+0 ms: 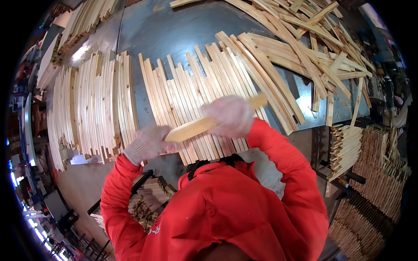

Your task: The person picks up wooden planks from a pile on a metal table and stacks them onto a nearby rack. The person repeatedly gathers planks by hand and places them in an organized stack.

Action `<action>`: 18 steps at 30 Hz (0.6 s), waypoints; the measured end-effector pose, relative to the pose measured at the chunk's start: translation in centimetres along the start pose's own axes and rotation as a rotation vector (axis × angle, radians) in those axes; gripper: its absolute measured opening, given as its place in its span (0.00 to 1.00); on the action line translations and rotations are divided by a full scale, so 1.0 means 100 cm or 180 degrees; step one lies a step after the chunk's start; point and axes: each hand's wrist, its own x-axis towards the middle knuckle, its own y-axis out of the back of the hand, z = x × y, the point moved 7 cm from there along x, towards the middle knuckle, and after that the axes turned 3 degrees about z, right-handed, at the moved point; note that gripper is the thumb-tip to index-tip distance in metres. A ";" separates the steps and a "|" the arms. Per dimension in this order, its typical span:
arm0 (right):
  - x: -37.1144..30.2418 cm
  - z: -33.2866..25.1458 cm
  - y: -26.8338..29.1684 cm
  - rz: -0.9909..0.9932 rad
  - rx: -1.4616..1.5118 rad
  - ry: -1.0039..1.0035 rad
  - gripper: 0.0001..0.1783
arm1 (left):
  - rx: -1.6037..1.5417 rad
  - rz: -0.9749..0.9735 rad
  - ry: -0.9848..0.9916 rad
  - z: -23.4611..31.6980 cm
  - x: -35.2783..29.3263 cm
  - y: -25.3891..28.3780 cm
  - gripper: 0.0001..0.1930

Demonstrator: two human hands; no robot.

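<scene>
1. I see the left hand point(150, 142) in a knitted work glove closing around the lower end of a wooden slat point(204, 124); the fingers are curled tight on the wood.
2. The right hand point(230, 116), also gloved, grips the same slat near its middle, fingers wrapped over it. The picture is a little blurred here, so I cannot tell each finger apart.
3. The slat is held in the air, tilted, above a row of slats point(196, 104) that lie side by side on the grey metal table point(174, 30).
4. I judge that the slat is light, stiff and dry. It is thin and long, so it may bend a little or split if twisted. Raw edges may give splinters; holding by the two flat faces, near the ends, seems best.
5. The wood is pale, unpainted, with smooth sawn faces. Another neat row point(93, 104) lies to the left, and a loose heap of slats point(313, 39) is at the far right.
6. Stacked bundles of slats point(346, 148) stand beside the table on the right.
</scene>
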 end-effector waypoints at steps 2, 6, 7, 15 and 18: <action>-0.056 0.097 0.006 0.1399 0.0350 -0.0595 0.46 | -0.0751 0.0251 0.0304 -0.010 -0.010 -0.006 0.23; -0.156 0.226 -0.015 0.1261 -0.0938 -0.2650 0.62 | -0.2863 0.1915 0.0207 -0.077 -0.016 -0.063 0.18; -0.167 0.241 -0.027 0.0821 -0.0739 -0.3037 0.66 | -0.3142 0.2345 0.0240 -0.084 -0.009 -0.070 0.17; -0.139 0.241 -0.064 -0.0108 0.0545 -0.3144 0.55 | -0.3315 0.2941 0.1213 -0.115 0.033 -0.111 0.16; -0.134 0.230 -0.054 -0.0156 0.0887 -0.3074 0.49 | -0.3582 0.3238 0.0998 -0.136 0.042 -0.134 0.18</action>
